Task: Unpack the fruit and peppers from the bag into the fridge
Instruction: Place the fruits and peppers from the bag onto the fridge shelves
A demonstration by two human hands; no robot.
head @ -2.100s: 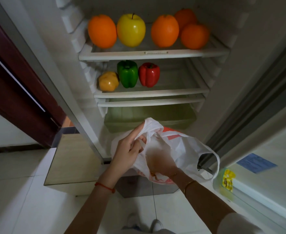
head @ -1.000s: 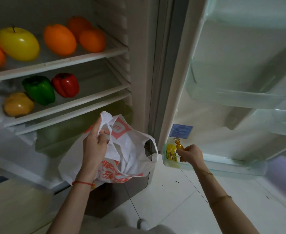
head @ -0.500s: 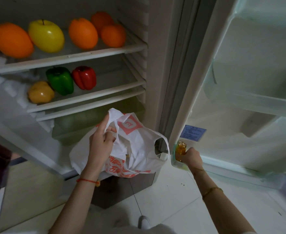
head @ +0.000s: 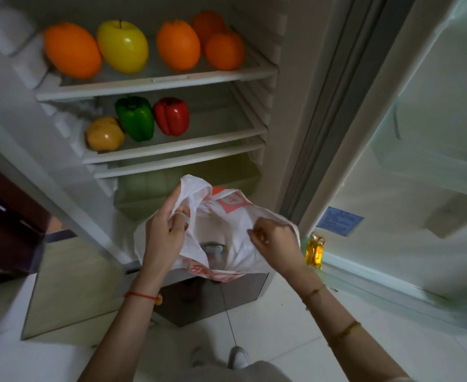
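A person stands at an open fridge [head: 290, 111], holding a white plastic bag [head: 237, 216] with red print in both hands in front of the lower drawer [head: 155, 188]. On the top shelf [head: 155, 82], from the left, sit an orange [head: 72, 51], a yellow apple [head: 122, 46] and three more oranges [head: 177, 45], the last two grouped at the right. One shelf down, a yellow pepper [head: 105, 134] lies at the left, with a green pepper [head: 135, 117] and a red pepper [head: 171, 115] standing just beside it. Below, the left hand [head: 163, 232], a red cord at its wrist, has its fingers [head: 178, 220] clenched on the bag's left handle, while the right hand [head: 275, 239] has its fingers [head: 254, 233] pinching the right rim, pulling the mouth open. A small object lies at the bottom of the bag; what it is cannot be told. Farther right, a small yellow packet [head: 314, 250] sits in the lowest bin of the open door [head: 419, 133], near the right hand but apart from it.
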